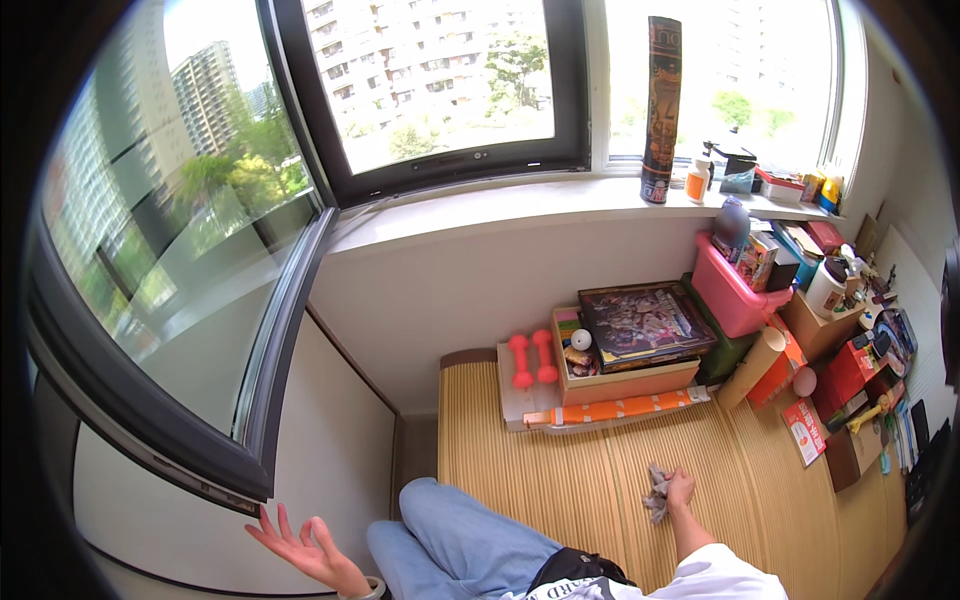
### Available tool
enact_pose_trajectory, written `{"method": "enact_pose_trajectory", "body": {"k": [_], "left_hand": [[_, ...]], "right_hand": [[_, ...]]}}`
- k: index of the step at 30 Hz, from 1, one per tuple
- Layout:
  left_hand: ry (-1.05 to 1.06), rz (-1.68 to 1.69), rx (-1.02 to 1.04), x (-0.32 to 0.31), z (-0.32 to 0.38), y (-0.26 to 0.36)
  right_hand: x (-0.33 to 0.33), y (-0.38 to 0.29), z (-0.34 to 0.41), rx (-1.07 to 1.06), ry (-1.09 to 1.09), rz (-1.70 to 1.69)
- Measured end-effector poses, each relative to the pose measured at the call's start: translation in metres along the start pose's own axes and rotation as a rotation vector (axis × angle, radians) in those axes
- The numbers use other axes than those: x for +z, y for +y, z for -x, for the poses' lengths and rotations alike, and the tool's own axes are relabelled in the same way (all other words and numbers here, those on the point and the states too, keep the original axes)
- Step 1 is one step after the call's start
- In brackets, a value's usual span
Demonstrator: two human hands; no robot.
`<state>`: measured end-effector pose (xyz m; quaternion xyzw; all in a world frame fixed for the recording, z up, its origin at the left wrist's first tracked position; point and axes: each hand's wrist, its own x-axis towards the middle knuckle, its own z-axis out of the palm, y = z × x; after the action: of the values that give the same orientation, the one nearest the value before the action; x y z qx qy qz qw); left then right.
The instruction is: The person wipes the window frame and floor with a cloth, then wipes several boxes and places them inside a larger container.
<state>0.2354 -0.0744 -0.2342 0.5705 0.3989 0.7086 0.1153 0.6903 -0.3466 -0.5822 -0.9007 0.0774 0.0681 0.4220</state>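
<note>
My left hand (304,546) is raised with its fingers apart and holds nothing. Its fingertips are close to the lower corner of the dark frame of an open window sash (259,484); whether they touch it I cannot tell. At my other side, my right hand (680,487) grips a crumpled grey cloth (658,493) over the bamboo mat (555,465). Part of the cloth is hidden inside the fingers.
A white windowsill (480,206) carries a tall dark tube (661,112) and an orange-labelled bottle (697,180). By the wall are red dumbbells (520,361), a boxed game (645,322), an orange roll (622,409) and a pink bin (724,292). Several boxes clutter the right side.
</note>
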Motion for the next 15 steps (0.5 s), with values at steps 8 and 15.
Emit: {"method": "enact_pose_trajectory", "body": {"k": [8, 15], "left_hand": [[-0.061, 0.005, -0.112, -0.016, -0.007, -0.009], [-0.247, 0.113, -0.122, 0.020, 0.037, 0.028]], "right_hand": [[0.002, -0.027, 0.028, 0.013, 0.114, 0.137], [0.008, -0.006, 0.004, 0.038, 0.236, 0.221]]}}
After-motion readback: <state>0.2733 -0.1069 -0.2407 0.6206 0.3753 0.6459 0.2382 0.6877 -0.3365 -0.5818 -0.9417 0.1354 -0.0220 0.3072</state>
